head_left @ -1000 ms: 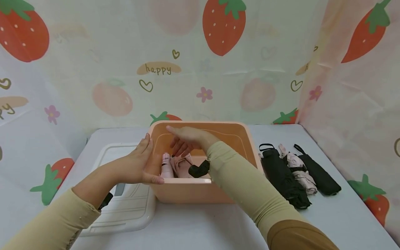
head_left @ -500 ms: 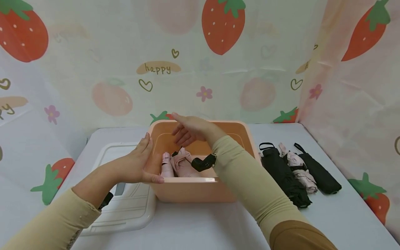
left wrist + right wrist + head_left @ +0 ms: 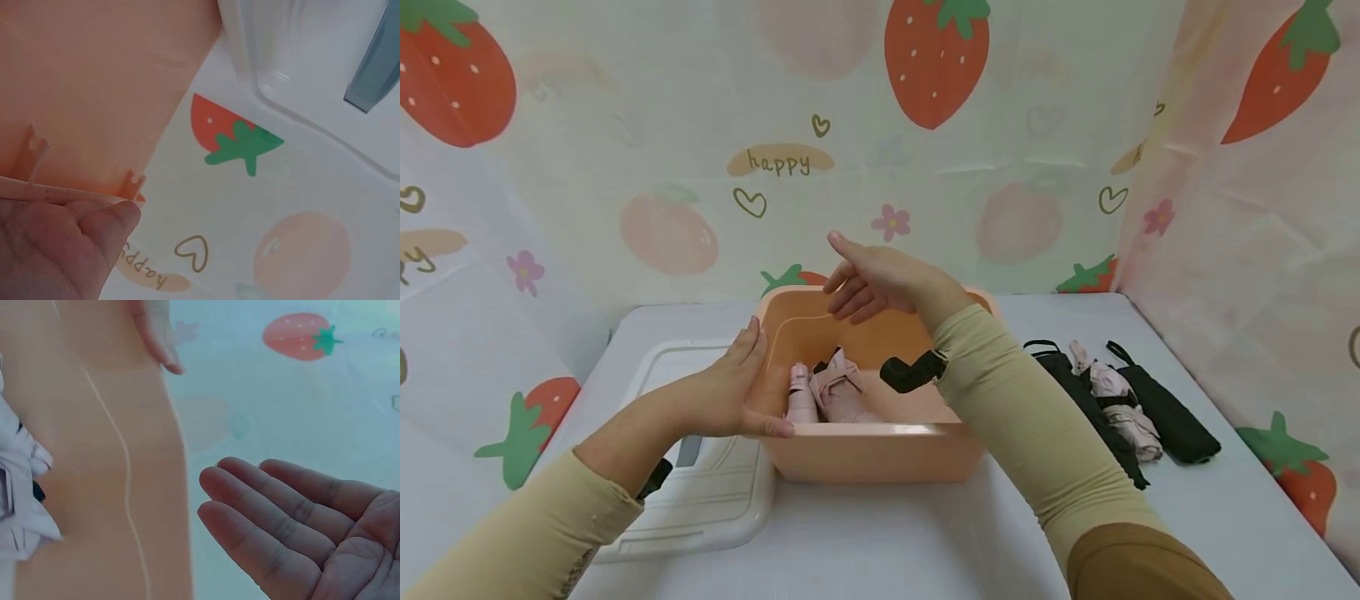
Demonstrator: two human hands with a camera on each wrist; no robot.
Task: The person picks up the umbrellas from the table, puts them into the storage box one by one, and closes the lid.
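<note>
A peach plastic storage bin (image 3: 872, 455) stands at the table's middle. My left hand (image 3: 718, 402) rests against its left side, fingers straight along the rim and thumb at the front corner; the left wrist view shows this hand (image 3: 69, 244) at the bin's edge. Inside, on the left, lie two folded pink umbrellas: a slim umbrella (image 3: 801, 396) and a looser, fuller umbrella (image 3: 842, 392). Above the bin's back rim hovers my right hand (image 3: 887, 279), holding nothing. In the right wrist view this hand (image 3: 300, 525) has its fingers extended, palm showing.
Right of the bin lie a black folded umbrella (image 3: 1086, 408), a pale patterned umbrella (image 3: 1131, 421) and another black umbrella (image 3: 1172, 417). A white lid (image 3: 700, 521) lies flat at the left, partly under my left forearm. Strawberry-printed sheets (image 3: 865, 200) enclose the table.
My right hand has risen from inside the bin and moved slightly right, uncovering the fuller pink umbrella. My left hand stays at the bin's left side.
</note>
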